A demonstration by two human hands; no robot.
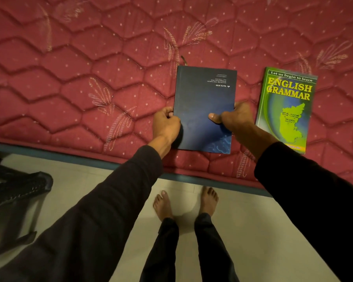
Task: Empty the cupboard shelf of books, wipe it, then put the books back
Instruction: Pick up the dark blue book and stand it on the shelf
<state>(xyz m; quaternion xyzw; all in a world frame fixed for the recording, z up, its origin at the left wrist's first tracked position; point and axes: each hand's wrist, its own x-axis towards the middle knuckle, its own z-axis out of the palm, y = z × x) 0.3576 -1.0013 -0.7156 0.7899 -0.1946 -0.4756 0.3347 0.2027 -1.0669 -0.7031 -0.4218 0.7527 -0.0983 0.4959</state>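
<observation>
A person stands by a bed and leans over it. Both arms reach out in dark sleeves.

The left hand holds the left edge of a dark blue book. Its fingers curl around that edge. The right hand holds the right edge of the same book. Its thumb lies flat on top of the cover, and the other fingers are at the side edge, partly hidden. So both hands are closed on the blue book, one on each side.

The blue book lies on a red mattress, or just above it; it is hard to tell if it is fully down. The small white words on its cover are upside down from where the person stands. The book sits between the two hands, near the edge of the mattress.

Just to the right of the right hand is a green book. It lies flat on the mattress. Its cover says "ENGLISH GRAMMAR" in yellow letters. The right forearm covers its bottom left corner. The two books are near each other but do not touch.

Below the hands, the person's bare feet stand on a pale floor. Far to the left of the left hand, a dark plastic chair stands on the floor.
</observation>
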